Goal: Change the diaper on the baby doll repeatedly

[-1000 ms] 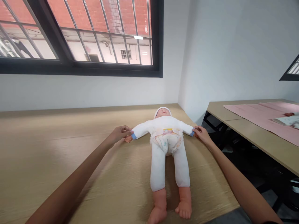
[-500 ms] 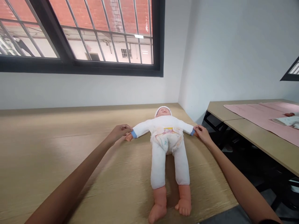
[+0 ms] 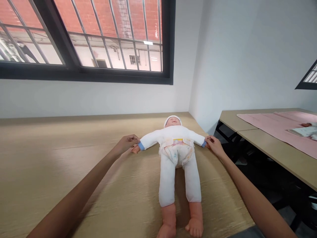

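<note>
A baby doll [image 3: 167,181] lies on its back on the wooden table [image 3: 61,178], its head towards the wall and its arms spread wide. It has a white cloth body, blue cuffs, a white cap [image 3: 172,116] and a diaper [image 3: 177,152] with a yellow strip fastened round its middle. My left hand [image 3: 128,142] has its fingers closed at the doll's wrist on the left, by the blue cuff. At the other wrist, my right hand [image 3: 215,145] pinches the doll by its hand and cuff. My fingers partly hide both doll hands.
A wall and a barred window [image 3: 119,43] rise behind the table. To the right, across a gap, stands another table [image 3: 277,155] with a pink cloth [image 3: 279,127] and part of another doll [image 3: 303,131] on it. Dark table legs show in the gap.
The view has tilted up slightly, so everything sits a little lower. Both hands stay at the doll's wrists, and the doll keeps its pose.
</note>
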Available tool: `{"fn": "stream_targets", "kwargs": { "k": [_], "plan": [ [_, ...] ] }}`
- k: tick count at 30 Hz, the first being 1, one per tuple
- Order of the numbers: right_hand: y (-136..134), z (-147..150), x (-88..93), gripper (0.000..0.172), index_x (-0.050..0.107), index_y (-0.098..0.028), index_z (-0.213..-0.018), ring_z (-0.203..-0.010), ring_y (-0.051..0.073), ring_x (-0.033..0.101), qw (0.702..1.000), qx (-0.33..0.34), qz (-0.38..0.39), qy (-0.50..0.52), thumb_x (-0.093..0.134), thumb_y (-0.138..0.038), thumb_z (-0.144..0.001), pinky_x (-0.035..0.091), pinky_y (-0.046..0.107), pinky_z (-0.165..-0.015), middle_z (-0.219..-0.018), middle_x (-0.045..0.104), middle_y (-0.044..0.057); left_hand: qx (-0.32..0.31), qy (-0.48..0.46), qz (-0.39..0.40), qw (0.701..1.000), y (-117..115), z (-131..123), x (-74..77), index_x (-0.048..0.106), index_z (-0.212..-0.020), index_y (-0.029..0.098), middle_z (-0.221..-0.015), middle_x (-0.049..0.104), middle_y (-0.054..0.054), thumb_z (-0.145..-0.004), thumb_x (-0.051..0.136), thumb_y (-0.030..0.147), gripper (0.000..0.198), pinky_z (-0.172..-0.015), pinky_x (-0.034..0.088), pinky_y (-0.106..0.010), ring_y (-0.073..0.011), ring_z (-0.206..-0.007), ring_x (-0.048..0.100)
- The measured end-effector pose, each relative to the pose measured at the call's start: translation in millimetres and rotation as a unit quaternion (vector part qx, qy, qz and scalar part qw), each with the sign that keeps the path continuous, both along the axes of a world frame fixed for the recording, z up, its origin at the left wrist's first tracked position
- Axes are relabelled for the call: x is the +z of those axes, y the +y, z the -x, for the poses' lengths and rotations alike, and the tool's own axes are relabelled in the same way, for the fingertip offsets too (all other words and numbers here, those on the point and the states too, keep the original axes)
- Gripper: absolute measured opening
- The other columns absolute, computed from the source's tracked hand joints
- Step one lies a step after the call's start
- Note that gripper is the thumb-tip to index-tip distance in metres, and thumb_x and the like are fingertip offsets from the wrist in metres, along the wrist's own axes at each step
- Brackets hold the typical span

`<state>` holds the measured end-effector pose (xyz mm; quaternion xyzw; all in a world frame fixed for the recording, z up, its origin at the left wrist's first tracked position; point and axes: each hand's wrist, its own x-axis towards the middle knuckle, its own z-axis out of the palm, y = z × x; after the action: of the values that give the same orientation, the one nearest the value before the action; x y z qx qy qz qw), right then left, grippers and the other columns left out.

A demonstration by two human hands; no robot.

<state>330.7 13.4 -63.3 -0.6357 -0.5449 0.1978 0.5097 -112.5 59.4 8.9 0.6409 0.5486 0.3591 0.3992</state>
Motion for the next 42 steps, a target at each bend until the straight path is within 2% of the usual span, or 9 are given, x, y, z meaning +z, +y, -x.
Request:
{"fn": "stream_targets", "kwargs": {
  "k": [7, 15, 21, 25, 31, 42],
  "plan": [
    [2.3, -3.6, -5.1, 0.028, 0.061, -0.019, -0.072, -0.070, 0.021, 0.056, 1.000, -0.001, -0.004, -0.011, 0.054, -0.046, -0.067, 0.043, 0.032, -0.070, -0.072, 0.065, 0.005, 0.006, 0.021, 0.001, 1.000, -0.7, -1.5, -1.5, 0.063, -0.062, 0.019, -0.062, 0.066, -0.001, -0.052, 0.068, 0.043, 0.026, -0.064, 0.047, -0.030, -0.0187, -0.063, 0.060],
    [1.5, -1.6, -2.5, 0.028, 0.060, -0.019, -0.069, -0.069, 0.021, 0.056, 0.999, -0.014, 0.000, -0.031, 0.053, -0.045, -0.067, 0.043, 0.032, -0.070, -0.070, 0.064, 0.004, -0.017, 0.017, -0.007, 1.000, -5.0, -2.7, 0.9, 0.061, -0.062, 0.019, -0.067, 0.067, -0.001, -0.052, 0.067, 0.045, 0.028, -0.067, 0.049, -0.032, -0.0216, -0.068, 0.063],
    [1.9, 0.2, -4.0, 0.028, 0.062, -0.018, -0.071, -0.070, 0.021, 0.057, 1.000, -0.022, 0.008, -0.021, 0.052, -0.044, -0.068, 0.044, 0.032, -0.069, -0.074, 0.066, 0.005, -0.001, 0.032, -0.015, 0.999, -8.5, -5.2, 0.8, 0.060, -0.061, 0.019, -0.057, 0.063, 0.000, -0.057, 0.063, 0.043, 0.025, -0.058, 0.045, -0.029, -0.0188, -0.058, 0.059],
    [1.4, -0.9, -3.6, 0.026, 0.063, -0.018, -0.068, -0.072, 0.022, 0.059, 0.998, -0.042, 0.031, -0.021, 0.052, -0.041, -0.066, 0.043, 0.032, -0.070, -0.073, 0.068, 0.006, 0.008, 0.044, -0.005, 0.999, -9.4, -3.6, 1.9, 0.060, -0.062, 0.018, -0.060, 0.065, -0.002, -0.057, 0.065, 0.041, 0.024, -0.059, 0.045, -0.029, -0.0196, -0.061, 0.060],
    [2.2, -3.3, -5.5, 0.025, 0.062, -0.018, -0.067, -0.065, 0.021, 0.059, 0.998, -0.045, 0.045, 0.000, 0.052, -0.040, -0.066, 0.043, 0.031, -0.065, -0.066, 0.066, 0.004, -0.010, 0.033, 0.027, 0.999, -3.8, 1.3, -1.1, 0.061, -0.066, 0.019, -0.061, 0.065, -0.001, -0.053, 0.069, 0.043, 0.029, -0.060, 0.046, -0.030, -0.0189, -0.060, 0.060],
    [4.1, -4.0, -6.7, 0.026, 0.063, -0.018, -0.065, -0.066, 0.021, 0.057, 0.998, -0.048, 0.031, -0.007, 0.053, -0.042, -0.065, 0.042, 0.032, -0.067, -0.067, 0.067, 0.004, -0.026, 0.032, 0.010, 0.999, -6.8, -1.9, -1.1, 0.059, -0.062, 0.019, -0.057, 0.063, -0.001, -0.055, 0.065, 0.039, 0.022, -0.058, 0.043, -0.028, -0.0180, -0.057, 0.058]
  ]
}}
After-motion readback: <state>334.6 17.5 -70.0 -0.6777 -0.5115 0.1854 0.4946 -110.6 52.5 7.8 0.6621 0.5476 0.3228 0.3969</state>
